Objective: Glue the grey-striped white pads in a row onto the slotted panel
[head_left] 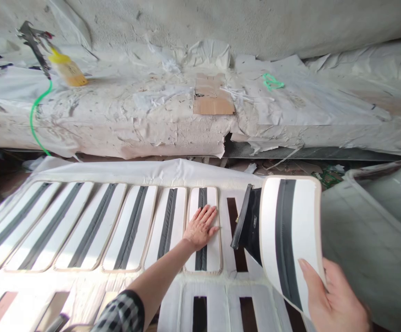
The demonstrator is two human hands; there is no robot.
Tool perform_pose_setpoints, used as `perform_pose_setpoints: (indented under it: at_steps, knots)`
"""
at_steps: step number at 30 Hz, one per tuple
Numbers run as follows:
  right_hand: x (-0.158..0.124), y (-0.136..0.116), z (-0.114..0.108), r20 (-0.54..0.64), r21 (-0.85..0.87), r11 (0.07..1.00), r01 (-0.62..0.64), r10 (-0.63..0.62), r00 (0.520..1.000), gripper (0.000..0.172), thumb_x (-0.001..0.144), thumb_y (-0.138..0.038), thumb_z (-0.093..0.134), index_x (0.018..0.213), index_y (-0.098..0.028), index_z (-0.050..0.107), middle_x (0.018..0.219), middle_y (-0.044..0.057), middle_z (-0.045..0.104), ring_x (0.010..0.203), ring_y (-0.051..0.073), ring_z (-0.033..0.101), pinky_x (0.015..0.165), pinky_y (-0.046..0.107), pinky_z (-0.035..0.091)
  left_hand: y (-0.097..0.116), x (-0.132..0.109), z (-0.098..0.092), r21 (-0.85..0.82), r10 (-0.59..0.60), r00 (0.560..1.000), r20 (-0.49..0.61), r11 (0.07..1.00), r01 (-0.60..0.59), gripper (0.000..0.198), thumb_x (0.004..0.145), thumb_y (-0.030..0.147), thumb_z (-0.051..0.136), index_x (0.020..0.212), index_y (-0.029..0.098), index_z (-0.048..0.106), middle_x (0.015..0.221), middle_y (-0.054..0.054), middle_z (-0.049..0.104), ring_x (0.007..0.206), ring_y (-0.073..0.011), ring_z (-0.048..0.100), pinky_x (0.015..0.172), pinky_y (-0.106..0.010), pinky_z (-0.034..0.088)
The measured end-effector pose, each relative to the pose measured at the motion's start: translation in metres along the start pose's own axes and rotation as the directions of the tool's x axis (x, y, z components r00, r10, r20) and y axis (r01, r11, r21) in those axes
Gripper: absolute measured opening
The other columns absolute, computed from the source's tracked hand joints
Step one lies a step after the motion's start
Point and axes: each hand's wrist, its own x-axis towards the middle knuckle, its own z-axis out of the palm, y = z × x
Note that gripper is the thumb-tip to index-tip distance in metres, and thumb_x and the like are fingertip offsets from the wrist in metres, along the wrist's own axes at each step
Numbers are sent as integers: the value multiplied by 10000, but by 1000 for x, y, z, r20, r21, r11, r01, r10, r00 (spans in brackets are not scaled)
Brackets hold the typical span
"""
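My left hand (203,226) lies flat, fingers stretched, on a white rounded panel (213,260) with a black lengthwise strip. This panel is the rightmost of a row of several like it, such as the panel (145,226) to its left. My right hand (340,295) grips the lower right edge of another white panel (300,221), thumb on its face. That panel is raised, tilted and slightly bent. A black fabric piece (254,221) with a stiff dark edge sticks out from its left side. My right fingers are partly hidden behind the panel.
Dark slots (241,260) show in the pale board below the held panel. Beyond lies a ledge covered in torn white sheeting (117,120), with a spray gun (32,44), yellow-capped bottle (67,69), green hose (32,115) and cardboard (212,94). A pale bin (369,221) stands right.
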Motion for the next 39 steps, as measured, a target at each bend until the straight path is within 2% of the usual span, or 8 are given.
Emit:
perform_pose_setpoints:
  at_steps: [6,10,14,18,22,26,35,39]
  knots:
    - [-1,-12,14,-258,-210,940,270,-320,912,348,964,-471,514,904,-155,647,632,62,694,497,216,644,471,284,437,0,1,-2,-8,0,1000,5,1000,0,625,1004,506,328,1547,226,195,1604,23,218,1494,-220,154,1220,-437,246]
    - [-5,-20,21,-272,-293,843,450,-525,807,258,979,-329,540,880,-123,659,513,24,617,411,158,567,456,266,387,0,0,-1,-11,0,1000,5,1000,0,624,1006,505,325,1547,225,192,1605,24,215,1493,-220,157,1220,-439,243]
    - [-11,-18,19,-288,-353,807,473,-574,766,217,962,-294,574,876,-116,662,502,20,613,396,150,561,454,263,385,1,0,-1,-10,-2,1000,2,1000,2,627,1004,510,325,1548,230,188,1606,28,213,1495,-218,147,1221,-438,243]
    - [-17,-5,25,-150,-207,881,425,-458,876,245,979,-375,521,923,-169,641,529,9,626,415,169,593,413,250,377,1,0,-3,-5,-2,1000,3,1000,2,629,1003,517,320,1547,228,192,1607,26,210,1496,-216,144,1220,-436,247]
    - [-10,6,49,92,46,979,196,-200,975,303,977,-485,431,945,-229,592,719,32,698,550,179,645,480,233,429,1,0,-3,0,-6,1000,3,1000,6,621,1005,519,309,1542,222,215,1606,32,207,1496,-211,146,1224,-431,240]
    - [23,8,69,310,184,980,72,-128,942,324,935,-509,441,820,-225,546,661,12,654,566,151,594,539,212,449,0,0,-1,5,-11,1000,1,1000,11,622,1002,526,312,1540,227,218,1603,37,219,1494,-208,161,1221,-441,253]
    - [29,25,55,351,155,984,-89,29,936,275,862,-496,510,793,-232,540,657,0,633,581,161,569,553,228,444,-2,0,0,7,10,1000,-11,1000,-9,618,1004,517,319,1538,220,227,1604,23,221,1493,-221,163,1216,-444,252]
    - [46,28,78,460,350,915,-202,21,888,273,795,-486,601,834,-217,587,740,22,670,708,197,620,631,252,477,-1,-1,0,-4,3,1000,-19,1000,-3,616,1002,519,330,1537,229,232,1599,19,244,1490,-224,179,1214,-443,256]
